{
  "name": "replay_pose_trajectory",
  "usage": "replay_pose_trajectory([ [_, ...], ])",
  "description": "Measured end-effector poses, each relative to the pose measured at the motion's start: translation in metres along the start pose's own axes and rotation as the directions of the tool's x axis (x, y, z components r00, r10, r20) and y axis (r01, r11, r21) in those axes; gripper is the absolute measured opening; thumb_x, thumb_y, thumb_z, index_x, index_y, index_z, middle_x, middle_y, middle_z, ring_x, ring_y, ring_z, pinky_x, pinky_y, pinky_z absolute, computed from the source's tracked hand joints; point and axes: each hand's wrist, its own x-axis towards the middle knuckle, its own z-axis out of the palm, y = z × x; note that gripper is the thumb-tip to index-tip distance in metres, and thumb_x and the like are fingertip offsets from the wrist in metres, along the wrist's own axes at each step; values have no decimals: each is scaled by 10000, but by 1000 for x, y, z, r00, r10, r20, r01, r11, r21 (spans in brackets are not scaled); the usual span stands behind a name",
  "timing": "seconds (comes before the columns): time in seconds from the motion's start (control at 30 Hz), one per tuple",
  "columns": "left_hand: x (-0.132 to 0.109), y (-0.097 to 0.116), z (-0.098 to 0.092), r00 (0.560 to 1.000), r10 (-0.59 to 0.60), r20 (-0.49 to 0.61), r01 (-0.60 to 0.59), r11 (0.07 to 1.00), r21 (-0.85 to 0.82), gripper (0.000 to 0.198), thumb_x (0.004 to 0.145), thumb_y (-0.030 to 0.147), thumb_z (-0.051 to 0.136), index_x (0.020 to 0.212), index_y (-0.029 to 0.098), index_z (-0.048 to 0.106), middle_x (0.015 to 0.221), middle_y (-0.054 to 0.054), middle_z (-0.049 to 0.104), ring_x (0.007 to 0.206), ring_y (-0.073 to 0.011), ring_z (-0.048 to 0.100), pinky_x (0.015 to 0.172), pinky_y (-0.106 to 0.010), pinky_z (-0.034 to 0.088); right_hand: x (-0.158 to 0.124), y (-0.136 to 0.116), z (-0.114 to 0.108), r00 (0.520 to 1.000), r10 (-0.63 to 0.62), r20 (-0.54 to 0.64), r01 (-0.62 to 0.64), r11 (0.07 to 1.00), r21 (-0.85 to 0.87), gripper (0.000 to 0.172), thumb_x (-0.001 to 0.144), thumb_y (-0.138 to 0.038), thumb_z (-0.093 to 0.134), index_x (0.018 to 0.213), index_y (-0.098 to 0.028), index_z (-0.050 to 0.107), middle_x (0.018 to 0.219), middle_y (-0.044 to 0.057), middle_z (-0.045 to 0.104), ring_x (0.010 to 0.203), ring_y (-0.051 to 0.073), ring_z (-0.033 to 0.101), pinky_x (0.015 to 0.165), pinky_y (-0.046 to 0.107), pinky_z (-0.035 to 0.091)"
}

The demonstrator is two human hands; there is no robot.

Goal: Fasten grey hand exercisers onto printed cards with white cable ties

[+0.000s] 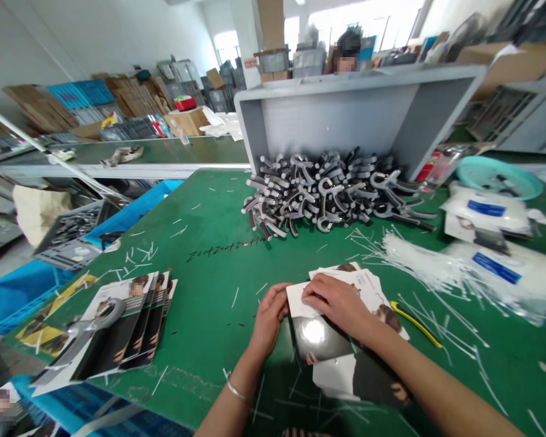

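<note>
Bright workshop with stacked crates and cartons behind a green-topped workbench (209,303), on which thin white strips are scattered. At far left, bright blue plastic crates (18,294) stand beside the bench. On its left end lies a fanned stack of glossy black-and-white printed cards (136,328), a grey-and-black handled tool (104,315) on top. Near the middle, the left hand (269,318), with a silver bangle (235,388) on the wrist, has its fingers curled close together at the left edge of a glossy white-and-black card (318,337); whether they pinch it, I cannot tell. That card lies in front of the wearer, overlapping more printed cards (382,370). The right hand (339,303) rests on its upper part, fingers bent and close together; any grip is unclear. Beyond the hands, a grey plastic bin (337,115) opens toward the wearer, a heap of similar tools (318,191) at its mouth; another person's head (348,45) shows behind. Further right are a yellow-and-black handled tool (416,323), a bundle of white plastic ties (423,264), blue-labelled clear bags (519,276) and a round turquoise dish (473,173).
</note>
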Motion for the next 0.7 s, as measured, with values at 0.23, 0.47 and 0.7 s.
replay_pose_trajectory([
  [0.23, 33, 46, 4, 969, -105, 222, 44, 963, 264, 363, 728, 406, 774, 971, 139, 736, 892, -60, 722, 743, -166, 619, 660, -245, 450, -13, -14, -25, 989, -33, -147, 70, 966, 251, 131, 975, -264, 540, 899, -234, 643, 866, 8, 663, 828, 164, 620, 766, 289, 464],
  [0.47, -36, 38, 5, 991, -121, -50, 128, 980, 151, 534, 718, 434, 775, 1172, 206, 610, 867, -39, 712, 679, -171, 635, 595, -259, 468, 12, 65, -102, 878, 249, -410, -286, 958, -32, 224, 1000, -277, 430, 1152, -211, 582, 952, 49, 700, 733, 176, 649, 702, 323, 530],
  [0.7, -75, -7, 10, 948, -277, 158, 222, 929, 296, 770, 786, 566, 671, 1402, 177, 420, 628, -1, 658, 518, -149, 569, 502, -225, 370, 137, 135, -96, 830, 427, -359, -523, 821, -230, 274, 951, -289, 593, 1184, -145, 605, 1217, 101, 615, 1062, 228, 619, 900, 428, 525],
])
